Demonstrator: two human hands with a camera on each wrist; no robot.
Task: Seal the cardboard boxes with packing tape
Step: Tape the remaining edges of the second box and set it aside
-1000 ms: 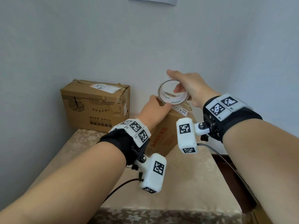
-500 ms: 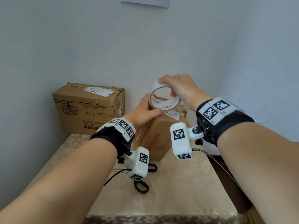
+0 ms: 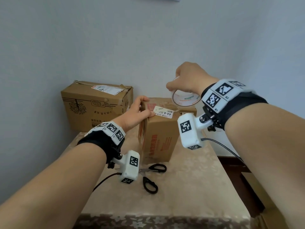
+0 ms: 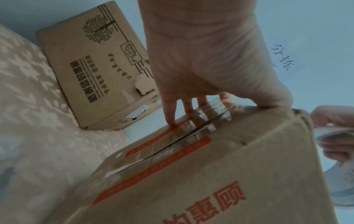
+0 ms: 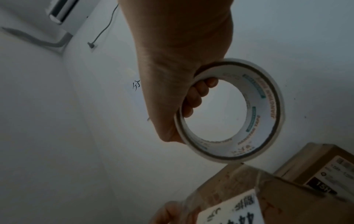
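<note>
A small brown cardboard box point(image 3: 161, 139) with red print and a white label stands mid-table. My left hand point(image 3: 143, 108) lies over its top left edge. Its straight fingers point(image 4: 170, 112) press clear tape onto the side face point(image 4: 229, 174), and the thumb rests on top. My right hand point(image 3: 181, 81) hovers above the box's far right corner and grips a roll of clear packing tape point(image 3: 186, 101), fingers hooked through the core point(image 5: 268, 98). In the right wrist view a clear strip runs from the roll down onto the box top point(image 5: 287, 201).
A larger cardboard box point(image 3: 92, 106) with a torn top stands at the back left against the wall. Black-handled scissors point(image 3: 149, 177) lie open on the patterned tablecloth point(image 3: 181, 195) just in front of the small box. Dark wooden furniture point(image 3: 234, 176) borders the table's right side.
My right hand has carried the roll up and to the right, away from the left hand. The left hand has settled on the box's top left edge. The scissors have come into view.
</note>
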